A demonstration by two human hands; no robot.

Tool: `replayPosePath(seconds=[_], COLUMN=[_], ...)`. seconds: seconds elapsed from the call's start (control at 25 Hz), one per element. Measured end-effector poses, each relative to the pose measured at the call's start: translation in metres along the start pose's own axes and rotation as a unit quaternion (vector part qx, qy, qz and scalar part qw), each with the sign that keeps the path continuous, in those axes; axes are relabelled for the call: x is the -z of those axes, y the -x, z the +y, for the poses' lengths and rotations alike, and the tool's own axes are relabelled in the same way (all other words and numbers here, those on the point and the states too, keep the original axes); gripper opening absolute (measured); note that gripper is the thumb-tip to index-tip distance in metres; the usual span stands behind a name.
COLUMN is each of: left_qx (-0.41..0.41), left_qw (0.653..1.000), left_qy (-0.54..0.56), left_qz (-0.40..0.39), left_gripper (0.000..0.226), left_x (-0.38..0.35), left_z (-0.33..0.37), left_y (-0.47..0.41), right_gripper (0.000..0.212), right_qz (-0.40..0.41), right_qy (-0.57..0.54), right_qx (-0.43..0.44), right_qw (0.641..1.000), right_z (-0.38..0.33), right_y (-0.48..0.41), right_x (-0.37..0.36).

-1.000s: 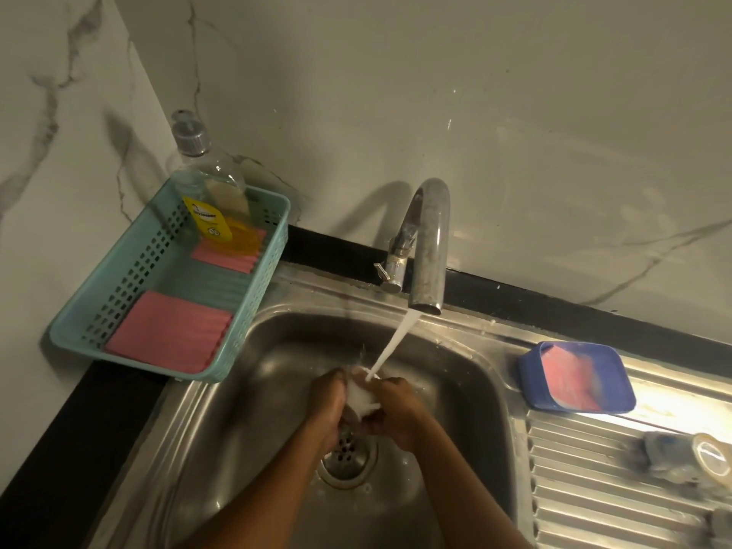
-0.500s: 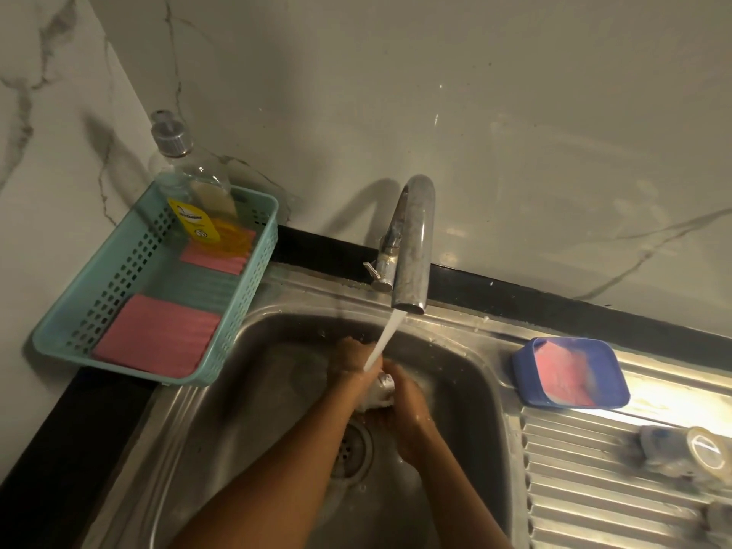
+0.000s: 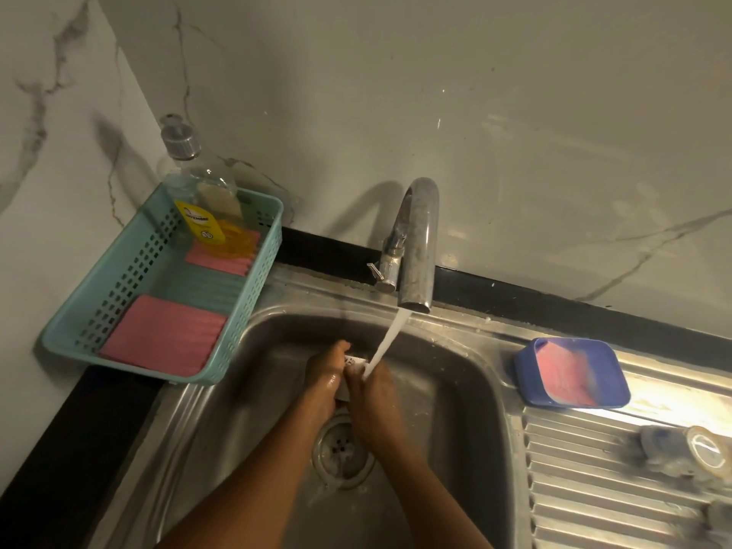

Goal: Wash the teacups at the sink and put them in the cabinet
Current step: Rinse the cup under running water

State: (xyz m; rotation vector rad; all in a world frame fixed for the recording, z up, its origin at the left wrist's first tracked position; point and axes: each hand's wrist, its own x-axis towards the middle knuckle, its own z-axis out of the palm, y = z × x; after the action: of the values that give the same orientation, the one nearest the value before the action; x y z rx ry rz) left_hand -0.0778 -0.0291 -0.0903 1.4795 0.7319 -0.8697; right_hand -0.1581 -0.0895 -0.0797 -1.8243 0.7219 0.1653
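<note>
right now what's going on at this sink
A person is rinsing a small white teacup under the running tap. The left hand and right hand both hold it above the drain of the sink, and the water stream lands on it. A blurred cup lies on the drainboard to the right.

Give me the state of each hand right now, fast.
Left hand: closed, gripping the small white teacup.
Right hand: closed, holding the same teacup from the other side.
</note>
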Motion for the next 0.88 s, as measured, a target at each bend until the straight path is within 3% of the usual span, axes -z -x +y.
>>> replayPosePath(seconds=[0.08, 0.24, 0.4, 0.52, 0.64, 0.76, 0.84, 0.88], left_qx=[0.0, -0.002, 0.024, 0.03, -0.012, -0.023, 0.007, 0.009], left_qw=[1.0, 0.997, 0.991, 0.986, 0.985, 0.99, 0.987, 0.986], left_qy=[0.021, 0.081, 0.08, 0.103, 0.109, 0.098, 0.084, 0.071], left_qz=[0.009, 0.005, -0.1, -0.131, -0.134, -0.103, -0.14, -0.149], left_gripper=[0.033, 0.036, 0.037, 0.028, 0.031, 0.049, 0.069, 0.066], left_x=[0.002, 0.002, 0.004, 0.004, 0.004, 0.009, 0.015, 0.016], left_z=[-0.008, -0.01, -0.019, -0.03, -0.033, -0.028, -0.023, -0.022], left_y=[-0.002, 0.001, 0.017, 0.014, 0.015, 0.016, 0.016, 0.015], right_gripper=[0.047, 0.007, 0.021, 0.005, 0.02, 0.014, 0.025, 0.034], right_qz=[0.044, 0.099, 0.014, 0.003, 0.032, 0.007, -0.065, -0.091], right_qy=[-0.022, -0.046, -0.129, -0.047, -0.021, -0.003, 0.015, 0.035], right_qx=[-0.004, 0.048, 0.044, 0.074, 0.085, 0.098, 0.13, 0.157], right_qw=[0.999, 0.993, 0.991, 0.996, 0.996, 0.995, 0.989, 0.983], right_z=[-0.003, -0.007, -0.003, 0.002, 0.005, 0.012, 0.02, 0.024], right_y=[0.005, 0.014, 0.007, 0.004, 0.007, 0.01, 0.008, 0.009], right_x=[-0.004, -0.005, 0.001, 0.009, 0.012, 0.018, 0.026, 0.029])
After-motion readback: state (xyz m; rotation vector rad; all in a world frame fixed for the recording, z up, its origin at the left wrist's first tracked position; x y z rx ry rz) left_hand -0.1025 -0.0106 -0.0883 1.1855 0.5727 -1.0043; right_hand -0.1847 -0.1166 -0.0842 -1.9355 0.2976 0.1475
